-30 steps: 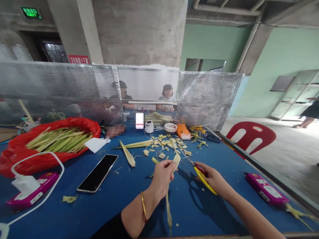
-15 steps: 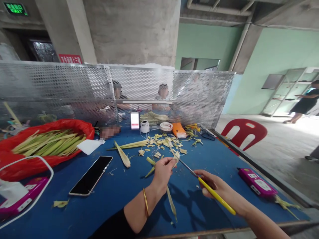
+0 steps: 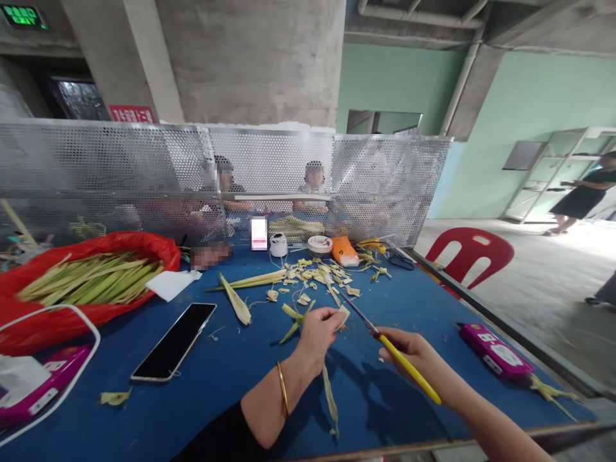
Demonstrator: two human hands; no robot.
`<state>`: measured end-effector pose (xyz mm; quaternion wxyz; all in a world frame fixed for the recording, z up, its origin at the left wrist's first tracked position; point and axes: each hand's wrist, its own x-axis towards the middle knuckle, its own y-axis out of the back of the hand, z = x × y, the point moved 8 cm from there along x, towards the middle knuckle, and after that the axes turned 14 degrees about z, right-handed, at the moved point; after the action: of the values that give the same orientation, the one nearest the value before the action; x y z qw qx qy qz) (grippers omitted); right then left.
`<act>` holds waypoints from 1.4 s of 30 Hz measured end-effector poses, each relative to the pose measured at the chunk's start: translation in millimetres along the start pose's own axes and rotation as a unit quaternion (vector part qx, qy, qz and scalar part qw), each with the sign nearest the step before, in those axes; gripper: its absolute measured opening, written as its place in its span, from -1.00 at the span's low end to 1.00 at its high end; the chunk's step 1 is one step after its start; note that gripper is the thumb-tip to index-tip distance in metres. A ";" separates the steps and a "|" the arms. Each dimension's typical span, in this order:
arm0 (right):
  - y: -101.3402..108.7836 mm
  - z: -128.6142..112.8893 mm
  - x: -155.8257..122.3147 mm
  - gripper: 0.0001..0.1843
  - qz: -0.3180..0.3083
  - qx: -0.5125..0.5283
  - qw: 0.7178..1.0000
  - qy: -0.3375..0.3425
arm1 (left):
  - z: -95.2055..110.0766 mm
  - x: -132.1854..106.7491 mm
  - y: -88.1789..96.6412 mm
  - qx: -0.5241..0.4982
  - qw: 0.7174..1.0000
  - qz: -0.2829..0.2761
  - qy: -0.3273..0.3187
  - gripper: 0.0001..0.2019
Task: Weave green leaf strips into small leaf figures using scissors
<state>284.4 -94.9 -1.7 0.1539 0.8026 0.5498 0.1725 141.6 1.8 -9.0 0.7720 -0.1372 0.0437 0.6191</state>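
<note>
My left hand (image 3: 317,333), with a gold bangle on its wrist, is closed in a pinch on a pale corn husk strip (image 3: 343,316). The strip's top sticks out past the fingertips; a long husk tail (image 3: 330,401) hangs below the hand. My right hand (image 3: 414,359) is wrapped round yellow-handled scissors (image 3: 409,367). Their thin metal blades point up and left, close beside the strip's top; whether they touch it I cannot tell. Just left of my left hand lies a knotted green husk piece (image 3: 293,321). Husk scraps (image 3: 312,276) are scattered beyond both hands.
A red bag (image 3: 144,240) of husk strips stands left, near a dark phone (image 3: 176,340) and a white cable. A spool (image 3: 278,245), tape roll (image 3: 319,245) and orange packet (image 3: 344,250) sit by the perforated screen (image 3: 274,160). Right are a purple pack (image 3: 495,351) and red chair (image 3: 469,250).
The scissors' blades have shifted slightly up and left relative to the strip's top. The husk in my left hand has tilted to the right. At the far right a person has moved a little.
</note>
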 end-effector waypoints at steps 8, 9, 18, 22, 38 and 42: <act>15.2 14.5 51.7 -0.58 0.110 -0.424 0.899 0.027 | 39.1 -11.4 15.1 -0.015 1.000 -0.019 -0.007 -0.74; 13.3 10.5 56.5 -0.64 0.108 -0.427 0.897 0.033 | 47.5 -12.2 21.1 -0.019 1.000 -0.009 -0.017 -0.73; -50.0 -126.0 68.7 -0.59 0.053 0.069 0.986 0.144 | 101.6 -4.9 58.1 -0.054 0.983 0.045 -0.170 -0.73; -75.5 -154.8 85.6 -0.75 0.119 0.251 0.955 0.100 | 114.1 2.0 74.7 -0.044 0.977 0.050 -0.205 -0.72; -20.9 -116.3 134.0 -0.67 0.309 0.343 0.885 0.055 | 98.5 33.7 124.0 0.087 0.979 0.072 -0.172 -0.83; -13.0 -124.4 117.7 -0.77 0.392 0.304 0.860 0.121 | 92.6 44.6 139.8 0.067 0.968 0.159 -0.180 -0.84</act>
<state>257.7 26.9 116.4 -0.2458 0.9317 0.2287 0.1386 7.0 95.8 47.2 0.6663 0.0373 -0.0326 0.7440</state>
